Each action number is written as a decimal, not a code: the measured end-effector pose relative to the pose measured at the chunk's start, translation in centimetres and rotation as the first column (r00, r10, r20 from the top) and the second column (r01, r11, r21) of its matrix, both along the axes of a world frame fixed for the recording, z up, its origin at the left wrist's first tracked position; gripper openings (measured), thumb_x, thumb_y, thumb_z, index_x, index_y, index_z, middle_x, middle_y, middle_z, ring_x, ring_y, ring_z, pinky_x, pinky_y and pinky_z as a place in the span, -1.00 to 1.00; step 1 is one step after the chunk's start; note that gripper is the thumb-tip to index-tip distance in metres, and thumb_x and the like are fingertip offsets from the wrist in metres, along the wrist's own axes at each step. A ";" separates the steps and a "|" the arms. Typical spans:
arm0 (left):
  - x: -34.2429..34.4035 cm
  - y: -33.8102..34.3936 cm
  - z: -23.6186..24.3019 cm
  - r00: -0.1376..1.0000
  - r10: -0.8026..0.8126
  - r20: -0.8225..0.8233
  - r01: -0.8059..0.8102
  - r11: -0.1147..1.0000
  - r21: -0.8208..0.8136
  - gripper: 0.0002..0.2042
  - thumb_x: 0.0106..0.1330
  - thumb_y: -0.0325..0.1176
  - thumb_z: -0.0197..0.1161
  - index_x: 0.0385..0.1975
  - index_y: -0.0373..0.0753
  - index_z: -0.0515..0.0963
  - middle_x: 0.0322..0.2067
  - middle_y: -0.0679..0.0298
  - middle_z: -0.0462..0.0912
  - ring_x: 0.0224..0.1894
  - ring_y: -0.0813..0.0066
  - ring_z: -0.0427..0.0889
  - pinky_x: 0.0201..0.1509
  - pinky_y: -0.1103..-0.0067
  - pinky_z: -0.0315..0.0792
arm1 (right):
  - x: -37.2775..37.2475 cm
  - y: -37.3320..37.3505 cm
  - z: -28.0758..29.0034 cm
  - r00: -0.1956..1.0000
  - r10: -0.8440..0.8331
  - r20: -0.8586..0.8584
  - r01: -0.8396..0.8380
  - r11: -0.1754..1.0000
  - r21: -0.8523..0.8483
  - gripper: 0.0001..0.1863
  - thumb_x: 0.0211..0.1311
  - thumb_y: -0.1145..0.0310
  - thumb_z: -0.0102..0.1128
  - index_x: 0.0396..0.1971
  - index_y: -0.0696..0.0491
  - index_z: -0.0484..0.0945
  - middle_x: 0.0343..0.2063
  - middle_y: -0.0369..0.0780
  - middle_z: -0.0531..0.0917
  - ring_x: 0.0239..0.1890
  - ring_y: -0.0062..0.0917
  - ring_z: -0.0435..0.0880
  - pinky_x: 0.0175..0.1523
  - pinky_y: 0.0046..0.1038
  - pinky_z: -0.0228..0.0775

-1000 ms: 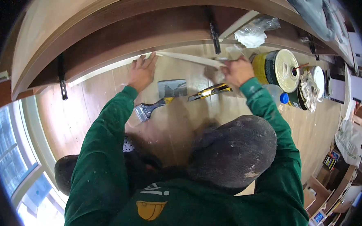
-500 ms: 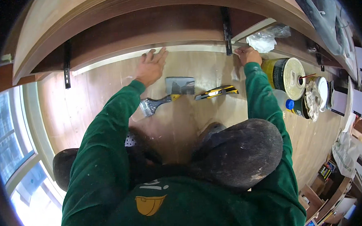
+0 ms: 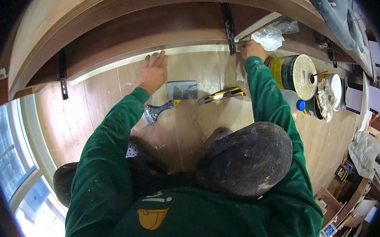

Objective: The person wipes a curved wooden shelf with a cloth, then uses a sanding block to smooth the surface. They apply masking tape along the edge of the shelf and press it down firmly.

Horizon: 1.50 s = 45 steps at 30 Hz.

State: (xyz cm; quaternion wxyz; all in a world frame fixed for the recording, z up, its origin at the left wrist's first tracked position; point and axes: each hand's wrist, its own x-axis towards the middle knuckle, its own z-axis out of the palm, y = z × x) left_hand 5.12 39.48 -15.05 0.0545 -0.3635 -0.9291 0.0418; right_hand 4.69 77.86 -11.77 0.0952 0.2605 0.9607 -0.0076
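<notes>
A long pale strip [image 3: 110, 67] runs along the foot of the brown wooden cabinet [image 3: 151, 28]. My left hand [image 3: 152, 73] reaches it with fingers stretched out, their tips at its near edge. Further right, my right hand [image 3: 253, 51] is bent closed by the strip's right end, beside a black metal drawer slide [image 3: 228, 28]; its fingertips are partly hidden, so what they grip does not show. Between my arms lie a flat scraper blade [image 3: 182, 89], a paintbrush [image 3: 157, 110] with a dark handle, and a yellow-black utility knife [image 3: 222, 95].
Right of my right forearm stand a large yellow-black can [image 3: 304, 76], a bottle with a blue cap [image 3: 300, 105] and a white tub [image 3: 336, 91] with a crumpled cloth [image 3: 325, 100]. Clear plastic wrapping [image 3: 269, 39] lies under the cabinet. A window [image 3: 17, 149] is at left.
The view has shifted slightly, so things sit a little further left. My left hand's fingers are less spread than before. Both hands stay near the strip; the tools lie where they were.
</notes>
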 end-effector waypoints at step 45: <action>1.4 15.1 0.2 0.884 -0.058 0.464 -0.083 0.957 0.278 -0.32 0.34 0.08 0.01 0.34 -0.26 0.16 0.41 0.16 0.07 0.27 0.06 0.25 0.31 0.19 0.14 | 0.3 1.2 -1.2 0.994 -0.076 -0.082 0.066 0.990 -0.122 -0.45 -0.04 -0.12 0.37 -0.22 0.05 0.62 -0.21 -0.09 0.70 -0.12 -0.22 0.69 -0.02 -0.23 0.53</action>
